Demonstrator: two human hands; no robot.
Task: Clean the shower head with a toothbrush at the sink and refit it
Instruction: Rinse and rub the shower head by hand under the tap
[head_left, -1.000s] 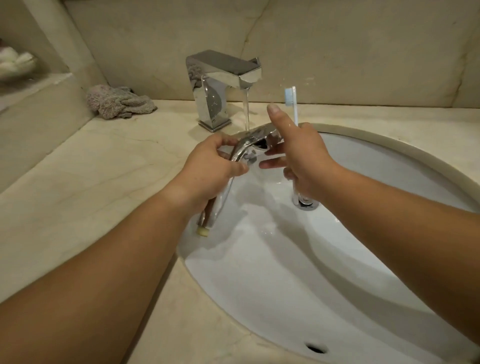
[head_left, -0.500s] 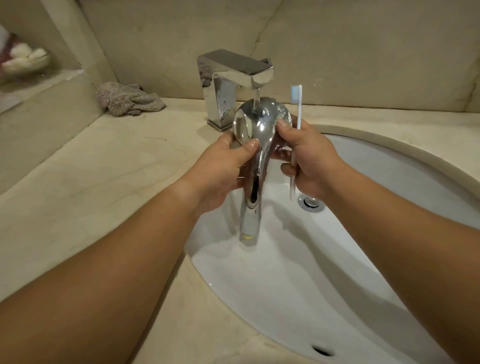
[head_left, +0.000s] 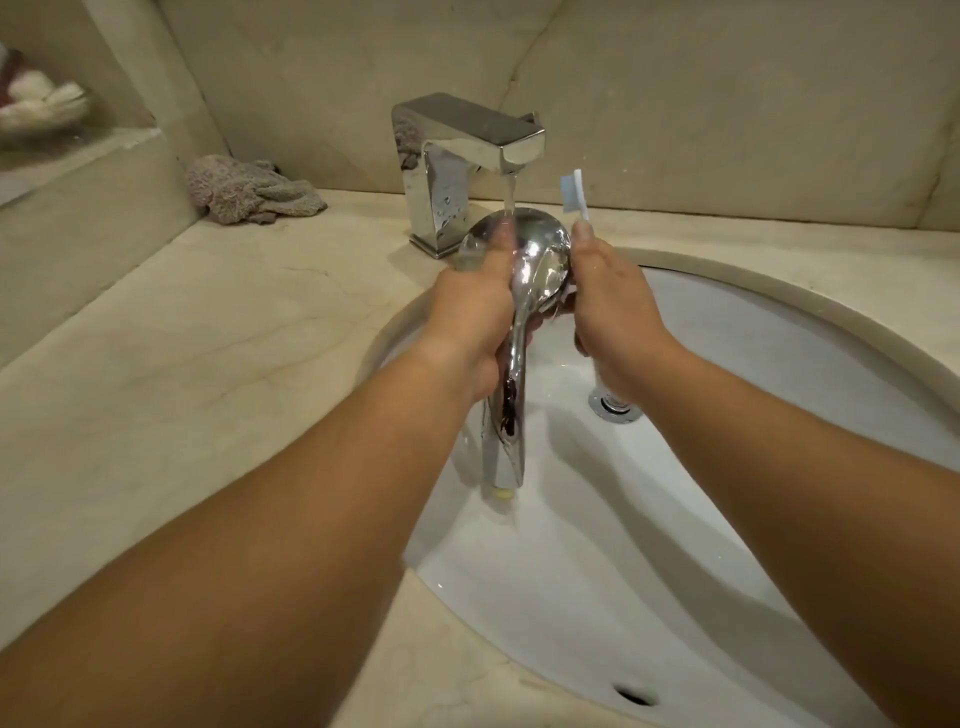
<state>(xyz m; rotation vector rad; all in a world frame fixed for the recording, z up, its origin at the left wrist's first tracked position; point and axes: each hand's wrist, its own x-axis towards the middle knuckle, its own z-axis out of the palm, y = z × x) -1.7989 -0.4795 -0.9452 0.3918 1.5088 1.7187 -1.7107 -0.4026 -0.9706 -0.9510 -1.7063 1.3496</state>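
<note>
A chrome shower head (head_left: 540, 254) stands upright over the white sink basin (head_left: 753, 467), its rounded back toward me and its handle pointing down. My left hand (head_left: 475, 306) grips its neck, thumb up on the back of the head. Water from the chrome tap (head_left: 467, 150) runs onto the top of the head. My right hand (head_left: 610, 306) holds a white toothbrush (head_left: 575, 195) with its bristle end sticking up, and its fingers touch the right side of the shower head. The spray face is hidden from me.
A crumpled grey cloth (head_left: 249, 189) lies on the beige counter left of the tap. The drain plug (head_left: 613, 405) sits in the basin, and an overflow slot (head_left: 634, 693) is at the near rim. A raised ledge with white items (head_left: 41, 104) stands far left.
The shower head was turned from lying sideways to upright under the running water, its back now facing me. Both hands rose with it, and my left thumb slid up onto the head.
</note>
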